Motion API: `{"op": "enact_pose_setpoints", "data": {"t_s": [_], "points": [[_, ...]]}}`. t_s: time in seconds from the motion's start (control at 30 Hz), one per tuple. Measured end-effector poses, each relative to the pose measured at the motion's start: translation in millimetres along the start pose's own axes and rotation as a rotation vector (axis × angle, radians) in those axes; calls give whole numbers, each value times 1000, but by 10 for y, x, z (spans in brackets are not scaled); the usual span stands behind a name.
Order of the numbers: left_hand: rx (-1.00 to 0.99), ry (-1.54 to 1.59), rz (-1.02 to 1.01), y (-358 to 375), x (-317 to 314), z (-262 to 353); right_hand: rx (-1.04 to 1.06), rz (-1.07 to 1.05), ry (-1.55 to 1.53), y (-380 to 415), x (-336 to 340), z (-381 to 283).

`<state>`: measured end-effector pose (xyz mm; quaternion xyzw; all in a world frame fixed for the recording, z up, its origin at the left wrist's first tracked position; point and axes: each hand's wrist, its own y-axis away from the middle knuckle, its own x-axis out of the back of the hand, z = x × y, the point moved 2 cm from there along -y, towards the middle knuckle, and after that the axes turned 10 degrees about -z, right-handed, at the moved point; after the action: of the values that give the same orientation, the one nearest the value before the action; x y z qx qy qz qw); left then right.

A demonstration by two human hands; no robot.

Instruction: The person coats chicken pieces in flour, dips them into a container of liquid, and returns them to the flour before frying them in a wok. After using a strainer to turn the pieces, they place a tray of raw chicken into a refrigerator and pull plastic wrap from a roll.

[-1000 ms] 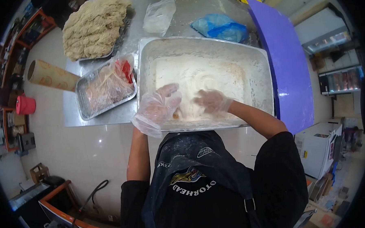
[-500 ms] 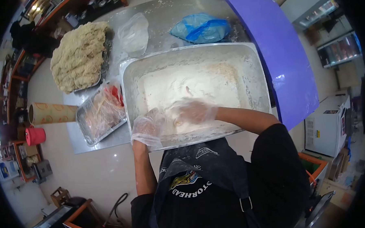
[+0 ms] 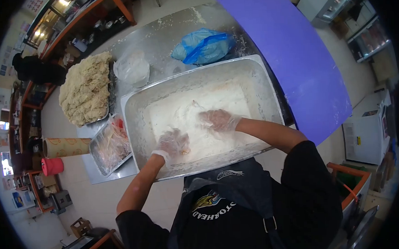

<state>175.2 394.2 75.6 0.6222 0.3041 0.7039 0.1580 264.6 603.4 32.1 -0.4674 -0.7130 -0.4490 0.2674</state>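
Both gloved hands are working in the white powder (image 3: 176, 110), which is covering the floor of the big metal pan (image 3: 259, 95) on the counter (image 3: 160, 32). Half a second ago the left hand (image 3: 173, 142) was sitting at the pan's near left corner with its glove cuff over the rim; now it is reaching further in and resting palm down, low over the powder. Its fingers are blurring, seemingly spread, and I cannot tell whether its grip is having hold of anything. An orange-brown piece (image 3: 185, 152) is showing just beside it.

The right hand (image 3: 216, 119), which was smearing in motion close to the left one, is now appearing sharper and lying nearer the middle of the pan, with a wider gap opening between the two. Its fingers are bending down toward the powder; whether that grip is closing on something, I cannot tell.

The whole view is tilting compared with the earlier picture, so the pan is slanting more. Around it, the blue bag (image 3: 203, 46) and the clear bag (image 3: 132, 68) are lying beyond the far rim, the crumbly beige mass (image 3: 85, 88) is standing at the left, and the purple board (image 3: 294, 62) is running along the right.
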Motion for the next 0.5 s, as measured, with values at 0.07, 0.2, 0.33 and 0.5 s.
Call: {"op": "enact_pose_setpoints", "data": {"t_s": [0.07,0.2,0.33,0.5], "points": [[-161,114,-59,-304,-219,-191,-47,176,-222,25,162,-48],[39,813,190,-618,-293,-243,-73,349,154,-87,180,-74],[-101,390,69,-510,59,77,298,-137,-237,-136,-440,67],[-59,405,-224,-254,-171,364,68,-419,145,784,221,-91]]}}
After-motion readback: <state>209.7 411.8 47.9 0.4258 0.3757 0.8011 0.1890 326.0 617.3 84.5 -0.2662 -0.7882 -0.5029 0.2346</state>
